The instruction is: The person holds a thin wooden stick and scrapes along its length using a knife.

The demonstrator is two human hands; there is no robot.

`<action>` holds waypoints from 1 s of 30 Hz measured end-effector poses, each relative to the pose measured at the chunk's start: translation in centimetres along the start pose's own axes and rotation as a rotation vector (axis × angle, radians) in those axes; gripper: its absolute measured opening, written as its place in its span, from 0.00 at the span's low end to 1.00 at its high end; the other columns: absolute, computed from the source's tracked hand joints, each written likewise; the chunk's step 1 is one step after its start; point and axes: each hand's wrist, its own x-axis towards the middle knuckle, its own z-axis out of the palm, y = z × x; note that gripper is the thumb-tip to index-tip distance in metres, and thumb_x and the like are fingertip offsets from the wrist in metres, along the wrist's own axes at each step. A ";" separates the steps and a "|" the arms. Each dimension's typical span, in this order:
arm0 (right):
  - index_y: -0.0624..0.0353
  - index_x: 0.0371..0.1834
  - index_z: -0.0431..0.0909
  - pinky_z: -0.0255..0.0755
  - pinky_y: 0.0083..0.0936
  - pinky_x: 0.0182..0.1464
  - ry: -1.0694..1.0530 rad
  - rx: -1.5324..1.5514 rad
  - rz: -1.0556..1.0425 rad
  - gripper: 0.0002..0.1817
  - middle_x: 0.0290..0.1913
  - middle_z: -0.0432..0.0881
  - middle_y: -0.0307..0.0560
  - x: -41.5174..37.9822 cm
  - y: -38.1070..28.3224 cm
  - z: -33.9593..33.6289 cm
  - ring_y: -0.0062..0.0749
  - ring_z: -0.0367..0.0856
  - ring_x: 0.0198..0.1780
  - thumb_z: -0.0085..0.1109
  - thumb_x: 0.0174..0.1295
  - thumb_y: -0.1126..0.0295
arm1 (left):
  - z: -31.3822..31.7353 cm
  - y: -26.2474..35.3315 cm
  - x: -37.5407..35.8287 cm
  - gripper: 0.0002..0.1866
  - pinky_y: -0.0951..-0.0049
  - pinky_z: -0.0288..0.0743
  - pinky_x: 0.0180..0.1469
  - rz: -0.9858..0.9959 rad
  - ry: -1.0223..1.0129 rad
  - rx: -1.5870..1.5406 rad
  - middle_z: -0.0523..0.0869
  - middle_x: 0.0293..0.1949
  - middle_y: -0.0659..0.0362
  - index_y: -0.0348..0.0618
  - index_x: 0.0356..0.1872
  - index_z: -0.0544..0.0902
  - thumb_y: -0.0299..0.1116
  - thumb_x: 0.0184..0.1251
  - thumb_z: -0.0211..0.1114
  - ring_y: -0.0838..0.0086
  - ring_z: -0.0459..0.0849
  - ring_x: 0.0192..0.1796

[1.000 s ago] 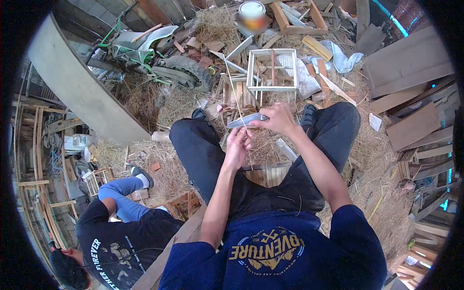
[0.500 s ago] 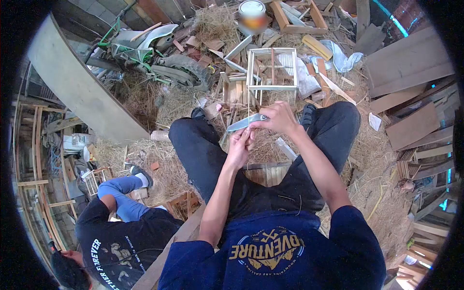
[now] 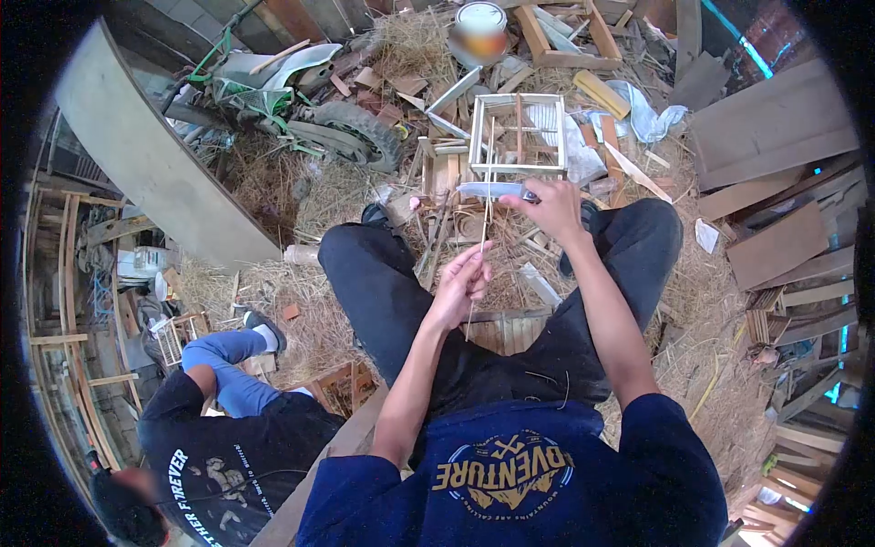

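My right hand [image 3: 553, 210] is closed on the handle of a knife [image 3: 492, 190], its blade pointing left. The blade lies across a thin wooden strip [image 3: 487, 223] that runs away from my body. Nearer to me, my left hand [image 3: 462, 287] pinches that strip between thumb and fingers, and its thin tail end hangs below the hand. Just beyond the blade stands a small frame of pale sticks [image 3: 519, 135], partly crossed by the strip's far end. Both hands are between my bent knees.
A person in a black shirt [image 3: 237, 456] sits at my left. Straw and wood scraps cover the ground. A motorcycle wheel [image 3: 360, 137], a white bucket [image 3: 480, 18] and a wooden frame [image 3: 574, 56] lie ahead; boards [image 3: 779, 118] lean at right.
The knife and my right hand have moved forward and right along the strip, away from my left hand. My left hand has shifted slightly toward my body.
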 end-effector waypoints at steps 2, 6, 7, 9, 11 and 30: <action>0.52 0.20 0.83 0.72 0.40 0.27 -0.065 0.002 0.020 0.33 0.15 0.79 0.48 -0.3 0.0 0.2 0.46 0.81 0.20 0.63 0.55 0.30 | 0.3 0.6 0.2 0.22 0.83 0.56 0.24 0.019 -0.027 -0.041 0.79 0.33 0.62 0.43 0.72 0.70 0.38 0.83 0.51 0.85 0.62 0.24; 0.52 0.20 0.84 0.73 0.40 0.29 -0.196 0.107 0.037 0.33 0.15 0.79 0.49 -0.4 -0.6 0.6 0.47 0.82 0.22 0.62 0.56 0.30 | 1.4 1.6 0.7 0.24 0.82 0.61 0.24 0.030 -0.037 -0.075 0.82 0.36 0.57 0.45 0.75 0.64 0.39 0.84 0.48 0.83 0.64 0.23; 0.53 0.21 0.84 0.74 0.40 0.29 -0.226 0.115 0.019 0.33 0.15 0.79 0.50 -0.5 -0.8 1.0 0.48 0.82 0.22 0.62 0.56 0.30 | 1.2 1.5 1.0 0.21 0.80 0.63 0.24 0.059 -0.058 -0.130 0.83 0.37 0.56 0.43 0.71 0.67 0.38 0.84 0.49 0.82 0.65 0.23; 0.53 0.22 0.86 0.74 0.39 0.28 -0.258 0.068 -0.067 0.28 0.14 0.78 0.49 -0.6 -1.3 1.5 0.48 0.82 0.21 0.66 0.58 0.36 | 1.1 1.5 1.2 0.16 0.81 0.63 0.24 0.074 -0.012 -0.133 0.83 0.37 0.56 0.43 0.64 0.69 0.38 0.83 0.49 0.82 0.66 0.23; 0.52 0.21 0.85 0.73 0.40 0.28 -0.287 0.083 -0.068 0.28 0.14 0.78 0.49 -0.8 -1.8 1.7 0.48 0.81 0.20 0.65 0.57 0.36 | 1.1 1.5 1.4 0.08 0.81 0.63 0.23 0.085 0.029 -0.140 0.84 0.37 0.56 0.44 0.53 0.71 0.36 0.83 0.49 0.82 0.66 0.21; 0.55 0.22 0.83 0.73 0.41 0.32 -0.280 0.143 -0.099 0.29 0.21 0.82 0.49 -3.5 -1.1 0.3 0.47 0.82 0.25 0.68 0.53 0.37 | 0.6 -0.5 0.1 0.23 0.83 0.50 0.20 -0.046 0.022 0.000 0.72 0.25 0.68 0.48 0.74 0.65 0.37 0.83 0.52 0.87 0.58 0.20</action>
